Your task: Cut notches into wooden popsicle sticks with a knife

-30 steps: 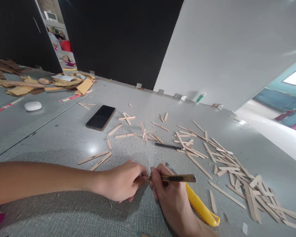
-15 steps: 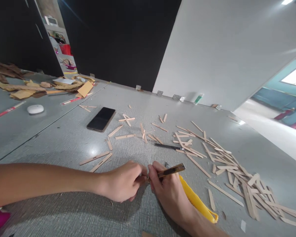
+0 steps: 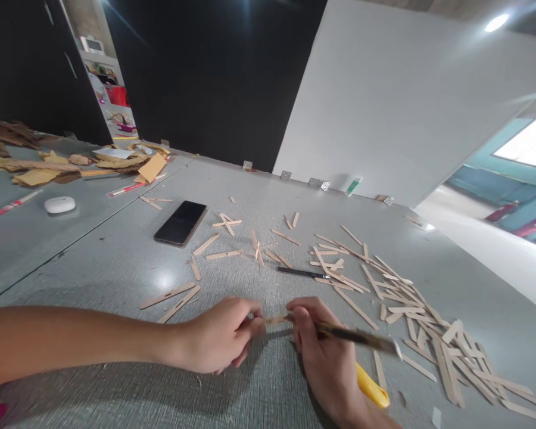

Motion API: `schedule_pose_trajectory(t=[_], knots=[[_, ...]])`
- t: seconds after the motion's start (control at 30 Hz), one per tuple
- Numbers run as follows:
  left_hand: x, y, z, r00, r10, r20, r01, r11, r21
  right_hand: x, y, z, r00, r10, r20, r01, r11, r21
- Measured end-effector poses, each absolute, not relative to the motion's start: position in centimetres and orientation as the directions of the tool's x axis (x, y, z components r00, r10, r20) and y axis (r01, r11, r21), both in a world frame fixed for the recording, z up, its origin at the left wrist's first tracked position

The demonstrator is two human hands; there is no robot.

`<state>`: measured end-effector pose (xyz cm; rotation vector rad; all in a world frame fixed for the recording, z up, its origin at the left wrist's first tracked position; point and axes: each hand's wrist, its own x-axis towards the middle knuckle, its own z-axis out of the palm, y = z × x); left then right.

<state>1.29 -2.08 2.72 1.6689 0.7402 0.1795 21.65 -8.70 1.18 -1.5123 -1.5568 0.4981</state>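
Short wooden stick (image 3: 276, 320) between hands, over desk (image 3: 245, 393), left end pinched in left hand's (image 3: 221, 335) closed grip. Right hand's (image 3: 328, 360) grip closed around craft knife (image 3: 360, 337), blurred, tip at stick's right end. Yellow tool (image 3: 371, 387) beside right wrist, partly hidden. Beyond: black pen-like tool (image 3: 300, 272) touching loose craft sticks (image 3: 451, 357), heaped at right; smartphone (image 3: 181, 223) leftward; white earbud case (image 3: 59, 205) farther left.
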Motion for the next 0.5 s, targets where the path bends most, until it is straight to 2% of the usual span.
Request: schedule_pose_trajectory(t=[0.07, 0.13, 0.23, 0.33, 0.4, 0.5], knots=[[1.1, -2.2, 4.0, 0.770, 0.600, -0.217, 0.288, -0.023, 0.957, 21.7, -9.1, 2.4, 0.156, 0.925, 0.347, 0.558, 0.208, -0.803], [0.7, -2.6, 5.6, 0.757, 0.639, -0.137, 0.194, -0.020, 0.981, 21.2, -9.6, 4.3, 0.199, 0.932, 0.301, 0.451, 0.186, -0.873], [0.1, -3.4, 8.0, 0.743, 0.660, -0.109, 0.183, -0.044, 0.982, 19.9, -10.4, 7.4, 0.247, 0.957, 0.152, 0.245, 0.091, -0.965], [-0.4, -4.5, 9.2, 0.691, 0.718, -0.077, 0.200, -0.088, 0.976, 18.9, -10.9, 10.0, 0.281, 0.952, 0.122, 0.190, 0.069, -0.979], [-0.6, -5.1, 9.6, 0.683, 0.729, -0.050, 0.185, -0.107, 0.977, 18.5, -11.2, 11.1, 0.226, 0.971, 0.075, 0.177, 0.034, -0.984], [-0.8, -6.0, 10.1, 0.712, 0.700, -0.043, 0.157, -0.100, 0.983, 18.0, -11.4, 11.8, 0.056, 0.998, -0.043, 0.138, -0.050, -0.989]])
